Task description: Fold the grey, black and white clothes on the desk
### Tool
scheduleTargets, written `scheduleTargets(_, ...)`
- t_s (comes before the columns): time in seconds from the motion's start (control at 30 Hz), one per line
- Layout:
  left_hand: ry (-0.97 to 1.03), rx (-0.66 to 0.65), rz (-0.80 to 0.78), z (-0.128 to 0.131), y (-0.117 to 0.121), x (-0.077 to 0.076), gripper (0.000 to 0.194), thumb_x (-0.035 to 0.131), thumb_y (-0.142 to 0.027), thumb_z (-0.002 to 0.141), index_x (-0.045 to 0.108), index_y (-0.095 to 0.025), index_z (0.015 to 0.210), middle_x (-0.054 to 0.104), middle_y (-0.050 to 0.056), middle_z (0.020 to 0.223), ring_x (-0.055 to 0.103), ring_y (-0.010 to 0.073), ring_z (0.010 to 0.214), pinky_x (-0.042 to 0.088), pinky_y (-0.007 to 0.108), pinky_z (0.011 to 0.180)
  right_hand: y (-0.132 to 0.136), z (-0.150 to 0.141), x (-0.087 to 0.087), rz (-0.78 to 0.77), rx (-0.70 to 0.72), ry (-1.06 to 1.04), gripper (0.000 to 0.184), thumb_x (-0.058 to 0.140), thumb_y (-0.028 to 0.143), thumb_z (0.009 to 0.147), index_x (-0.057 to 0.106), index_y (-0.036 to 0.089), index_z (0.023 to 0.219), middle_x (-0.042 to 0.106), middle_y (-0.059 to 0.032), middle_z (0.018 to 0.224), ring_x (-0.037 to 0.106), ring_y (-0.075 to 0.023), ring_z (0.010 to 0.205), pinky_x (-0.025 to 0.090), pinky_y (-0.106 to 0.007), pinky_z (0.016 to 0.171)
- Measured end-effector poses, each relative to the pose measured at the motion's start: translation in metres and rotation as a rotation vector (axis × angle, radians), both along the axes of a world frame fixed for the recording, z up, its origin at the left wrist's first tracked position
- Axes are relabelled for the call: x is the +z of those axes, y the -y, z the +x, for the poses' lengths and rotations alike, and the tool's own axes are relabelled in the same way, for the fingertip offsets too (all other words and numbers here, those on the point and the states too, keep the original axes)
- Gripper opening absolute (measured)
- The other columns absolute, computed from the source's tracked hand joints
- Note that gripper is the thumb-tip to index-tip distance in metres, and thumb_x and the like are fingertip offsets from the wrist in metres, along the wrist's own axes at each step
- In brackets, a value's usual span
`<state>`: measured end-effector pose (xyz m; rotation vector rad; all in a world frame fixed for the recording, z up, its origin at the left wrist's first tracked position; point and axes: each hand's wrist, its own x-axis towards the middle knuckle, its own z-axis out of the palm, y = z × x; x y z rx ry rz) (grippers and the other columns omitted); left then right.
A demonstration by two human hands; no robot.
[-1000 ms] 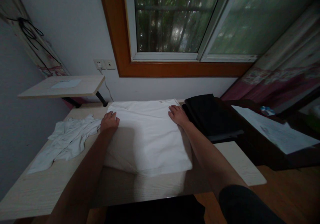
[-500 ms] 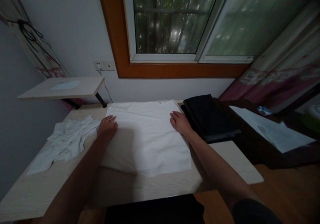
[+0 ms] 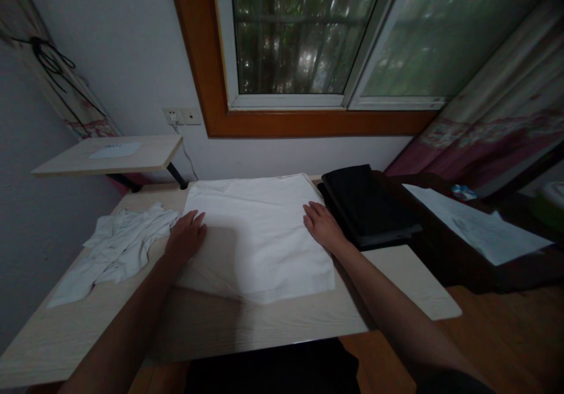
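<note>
A white cloth (image 3: 259, 235), folded into a broad rectangle, lies flat on the wooden table (image 3: 299, 323). My left hand (image 3: 187, 232) rests on its left edge, fingers stretched out and slightly bent. On the opposite edge lies my right hand (image 3: 323, 225), palm down with the fingers spread. Neither hand grips anything. Left of my left hand is a crumpled white garment (image 3: 118, 244). Just beyond my right hand sits a stack of folded black cloth (image 3: 365, 206). Whether the white cloth is a shirt or another garment I cannot tell.
A small raised shelf (image 3: 110, 153) with a paper on it stands at the back left. Behind the table are a wall socket (image 3: 181, 116) and a window (image 3: 299, 41). To the right, a white sheet (image 3: 476, 224) lies on a dark surface beside a curtain (image 3: 493, 100).
Both hands have slid slightly towards me along the cloth's edges. The cloth's near edge now lies a little farther from the table's front. The view has shifted slightly.
</note>
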<state>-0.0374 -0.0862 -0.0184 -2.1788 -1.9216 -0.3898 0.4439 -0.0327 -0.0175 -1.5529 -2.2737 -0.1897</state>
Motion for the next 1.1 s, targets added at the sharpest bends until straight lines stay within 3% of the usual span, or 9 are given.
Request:
scheduleTargets(0.3,0.028,0.015,0.028,0.002,-0.014,-0.001,0.046,0.044,-0.034,0.098,0.058,-0.021,0.14,0.055,0.014,0.148,0.051,0.0294,0.137,0.038,0.046,0.118,-0.016,-0.001,0.001,-0.006,0.006,0.002,0.047,0.042,0.032,0.102,0.06,0.015,0.142,0.054,-0.0162,0.15,0.046,-0.0323,0.14,0.037,-0.05,0.119)
scheduleTargets(0.67,0.109,-0.046,0.009,-0.004,-0.002,-0.001,0.044,0.043,-0.035,0.099,0.06,-0.02,0.137,0.056,0.015,0.145,0.05,0.0295,0.138,0.037,0.047,0.119,-0.003,0.003,0.003,-0.011,0.027,-0.046,0.044,0.044,0.034,0.101,0.064,0.016,0.137,0.057,-0.0161,0.147,0.048,-0.0319,0.137,0.039,-0.049,0.116)
scheduleTargets(0.87,0.278,-0.226,-0.052,-0.021,0.012,0.004,0.032,0.046,-0.037,0.098,0.067,-0.023,0.118,0.065,0.011,0.122,0.059,0.0268,0.118,0.045,0.045,0.109,0.017,0.01,0.013,-0.055,0.058,-0.294,0.027,0.057,0.03,0.093,0.076,0.023,0.111,0.068,-0.01,0.129,0.059,-0.0295,0.123,0.044,-0.048,0.111)
scheduleTargets(0.97,0.324,-0.283,-0.109,-0.026,0.024,0.01,0.027,0.048,-0.04,0.098,0.068,-0.023,0.101,0.067,0.009,0.107,0.062,0.0251,0.104,0.048,0.043,0.1,0.027,0.014,0.017,-0.091,0.063,-0.471,0.026,0.058,0.027,0.09,0.077,0.025,0.106,0.064,-0.0108,0.135,0.059,-0.0286,0.127,0.046,-0.048,0.111)
scheduleTargets(1.1,0.389,-0.342,-0.226,-0.025,0.042,0.021,0.03,0.051,-0.046,0.097,0.064,-0.023,0.083,0.066,0.006,0.094,0.06,0.0226,0.091,0.05,0.037,0.088,0.043,0.015,0.019,-0.07,-0.077,-0.686,0.03,0.061,0.03,0.086,0.074,0.026,0.113,0.053,-0.0128,0.146,0.055,-0.0317,0.133,0.05,-0.05,0.108)
